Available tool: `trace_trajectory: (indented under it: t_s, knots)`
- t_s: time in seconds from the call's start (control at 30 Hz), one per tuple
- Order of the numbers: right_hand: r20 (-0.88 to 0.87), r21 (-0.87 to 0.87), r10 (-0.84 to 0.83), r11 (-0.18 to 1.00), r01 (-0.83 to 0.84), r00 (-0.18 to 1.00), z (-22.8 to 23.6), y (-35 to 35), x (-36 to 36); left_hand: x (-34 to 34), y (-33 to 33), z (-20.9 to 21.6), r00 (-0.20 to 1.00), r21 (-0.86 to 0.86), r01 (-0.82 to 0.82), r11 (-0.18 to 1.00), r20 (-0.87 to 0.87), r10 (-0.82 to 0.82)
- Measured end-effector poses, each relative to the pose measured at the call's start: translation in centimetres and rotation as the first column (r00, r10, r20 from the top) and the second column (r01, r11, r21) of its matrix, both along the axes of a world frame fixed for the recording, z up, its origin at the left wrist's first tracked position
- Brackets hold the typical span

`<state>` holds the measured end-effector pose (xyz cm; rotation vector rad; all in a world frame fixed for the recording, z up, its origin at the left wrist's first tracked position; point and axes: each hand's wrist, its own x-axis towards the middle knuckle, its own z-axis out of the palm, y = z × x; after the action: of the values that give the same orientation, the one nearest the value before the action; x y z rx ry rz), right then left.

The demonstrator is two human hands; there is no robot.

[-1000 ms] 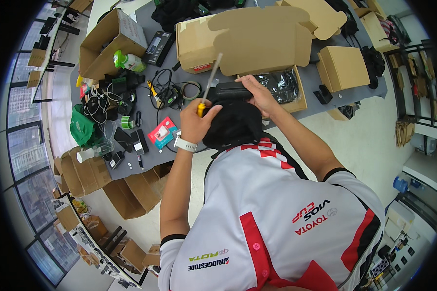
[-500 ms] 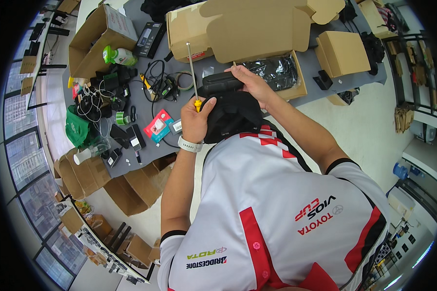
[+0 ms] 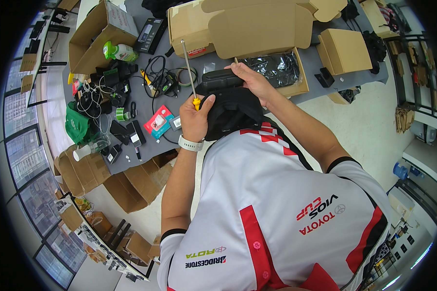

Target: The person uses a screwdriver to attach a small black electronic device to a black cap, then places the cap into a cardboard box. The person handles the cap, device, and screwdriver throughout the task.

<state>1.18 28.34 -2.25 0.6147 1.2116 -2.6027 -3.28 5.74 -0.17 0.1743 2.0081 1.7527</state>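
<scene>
A black cap-like fabric piece (image 3: 233,112), with a long black casing (image 3: 221,81) at its far edge, is held up in front of my body. My left hand (image 3: 194,119) is closed round its left side. The same hand also grips a screwdriver (image 3: 188,65) with a yellow handle, its long metal shaft pointing up and away. My right hand (image 3: 255,83) is closed on the right end of the casing, fingertips over its far side. A thin tan tip shows by those fingers; I cannot make out what it is. The fingers under the fabric are hidden.
Beyond my hands, a grey-covered table (image 3: 155,151) carries an open carton (image 3: 303,87) with a black plastic-wrapped item. Tangled cables (image 3: 155,72), a green-topped spray bottle (image 3: 120,51) and a red-and-blue packet (image 3: 159,122) lie left. A closed cardboard box (image 3: 344,52) stands right.
The screwdriver's tip has swung slightly left and away. The black fabric piece has tilted a little, showing more of its hollow. Both hands keep their grip.
</scene>
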Motion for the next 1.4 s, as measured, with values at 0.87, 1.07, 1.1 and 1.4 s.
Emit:
trace_trajectory:
  t_s: [0.87, 1.07, 1.1, 1.4]
  knots:
    - [0.281, 0.957, 0.502, -0.216, -0.195, 0.818, -17.0, -4.6, -6.6, 0.2, -13.0, -0.7, 0.937, 0.253, -0.331, 0.909, -0.023, 0.348]
    - [0.338, 0.939, 0.443, -0.105, -0.326, 0.831, -18.0, -5.1, -7.0, 0.1, -12.2, -0.8, 0.958, 0.224, -0.265, 0.938, -0.051, 0.283]
    - [0.338, 0.939, 0.461, -0.103, -0.329, 0.821, -18.0, -5.1, -7.0, 0.0, -12.1, -1.1, 0.96, 0.196, -0.258, 0.946, -0.06, 0.274]
    - [-0.073, 0.864, 0.316, 0.493, -0.098, 0.946, -11.6, -2.0, -4.9, 0.0, -9.6, -0.5, 0.968, 0.0, -0.218, 0.976, -0.131, 0.216]
